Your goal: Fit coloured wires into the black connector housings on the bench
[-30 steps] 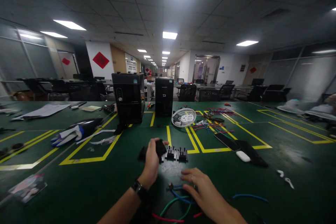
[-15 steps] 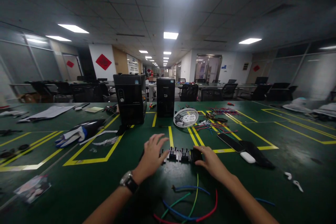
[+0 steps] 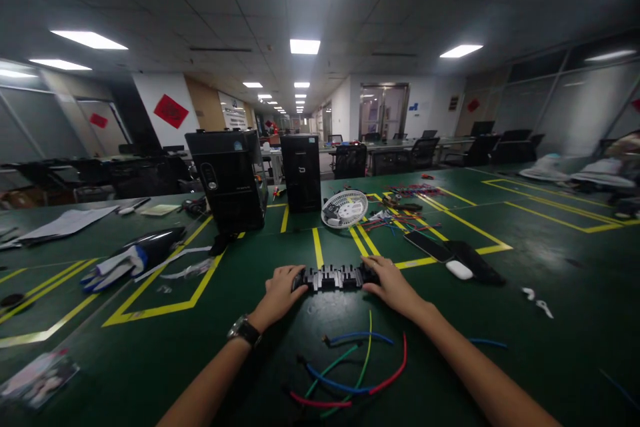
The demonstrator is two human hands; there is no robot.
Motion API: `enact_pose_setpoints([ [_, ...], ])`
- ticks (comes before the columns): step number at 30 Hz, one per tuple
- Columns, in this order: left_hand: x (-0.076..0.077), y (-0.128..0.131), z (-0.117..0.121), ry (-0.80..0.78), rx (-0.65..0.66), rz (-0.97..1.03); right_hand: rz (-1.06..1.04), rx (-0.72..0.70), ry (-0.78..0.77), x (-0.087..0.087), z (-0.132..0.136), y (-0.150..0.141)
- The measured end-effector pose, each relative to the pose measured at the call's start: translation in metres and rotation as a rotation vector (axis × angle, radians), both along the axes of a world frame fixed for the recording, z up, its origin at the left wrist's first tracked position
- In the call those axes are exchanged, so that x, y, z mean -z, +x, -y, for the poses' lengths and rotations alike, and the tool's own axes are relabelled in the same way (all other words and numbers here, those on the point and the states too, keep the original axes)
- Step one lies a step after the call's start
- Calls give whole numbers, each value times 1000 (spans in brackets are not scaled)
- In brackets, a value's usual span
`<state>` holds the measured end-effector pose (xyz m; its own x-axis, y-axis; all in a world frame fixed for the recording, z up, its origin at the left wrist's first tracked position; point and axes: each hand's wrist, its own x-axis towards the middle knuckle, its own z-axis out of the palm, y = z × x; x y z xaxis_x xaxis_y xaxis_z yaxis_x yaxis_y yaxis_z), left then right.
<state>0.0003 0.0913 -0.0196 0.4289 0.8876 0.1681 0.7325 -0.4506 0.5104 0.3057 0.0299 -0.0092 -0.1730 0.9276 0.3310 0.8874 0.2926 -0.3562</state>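
Observation:
A short metal rail with black blocks [image 3: 334,278] lies across the green table in front of me. My left hand [image 3: 280,291] is closed around its left end, thumb at the near side and fingers behind. At the opposite end, my right hand [image 3: 393,285] grips a black block in the same way. Between my forearms, closer to me, are loose cut wires: a blue wire [image 3: 363,335], a red wire [image 3: 397,367], a yellow-green wire [image 3: 369,353] and more in green and blue. The finger pads are hidden behind the rail ends.
Two black computer cases [image 3: 227,180] [image 3: 301,173] stand at the back. A white plastic basket [image 3: 345,209] holds small parts beside a pile of coloured wires [image 3: 415,190]. A phone [image 3: 427,247], a white earbud case [image 3: 459,270] and earbuds [image 3: 544,308] lie right; a glove [image 3: 117,267] lies left.
My left hand has come down from above the rail and closed on its left end. My right hand stays on the right end. The camera view has shifted and tilted slightly.

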Motion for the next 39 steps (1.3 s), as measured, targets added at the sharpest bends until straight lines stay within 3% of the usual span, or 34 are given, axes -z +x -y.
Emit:
enact_pose_setpoints([
  [5,0,33,0,-30,-33,66,61,39,66,-35,33,27],
  [10,2,81,-3,-120,-26,174,86,81,-9,-60,101,83],
  [15,-5,110,2,-172,40,301,100,221,-92,-42,176,131],
  [20,-7,85,3,-177,37,322,54,242,-212,-16,224,133],
  [23,-4,65,0,-143,162,295,44,228,-208,-14,221,118],
  [28,-1,50,8,-123,215,491,44,134,-143,-16,176,88],
  [33,4,46,27,-467,154,858,39,6,-165,-17,134,70],
  [36,1,46,34,-594,145,1134,-26,-13,-136,-32,117,54],
  [39,-5,48,40,-686,199,1292,-126,-39,-104,-52,101,18],
])
